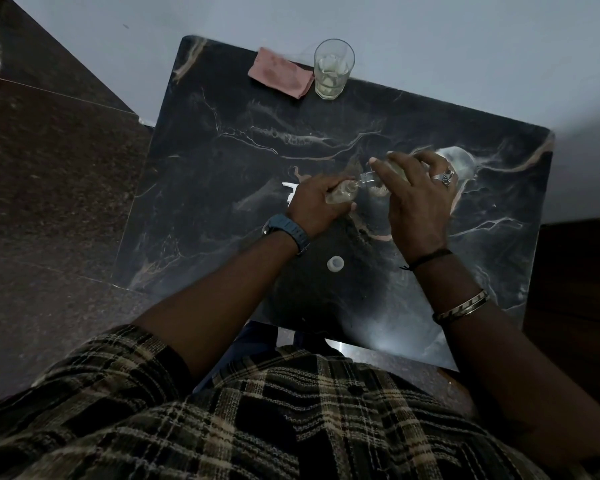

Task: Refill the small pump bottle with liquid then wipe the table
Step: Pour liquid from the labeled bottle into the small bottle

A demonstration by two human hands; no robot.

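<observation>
My left hand (312,202) grips a small clear bottle (343,194) near the middle of the dark marble table (222,150); its top is open and it holds pale liquid. My right hand (416,199) holds a larger clear bottle (374,178) tilted on its side, its neck at the small bottle's mouth. A white pump head (290,192) lies on the table just left of my left hand, mostly hidden. A round white cap (335,264) sits on the table between my forearms.
At the table's far edge stand a drinking glass (333,69) with a little pale liquid and a folded pink cloth (280,72) beside it. A wall runs behind the table. Dark wooden furniture (575,289) stands at the right, speckled floor at the left.
</observation>
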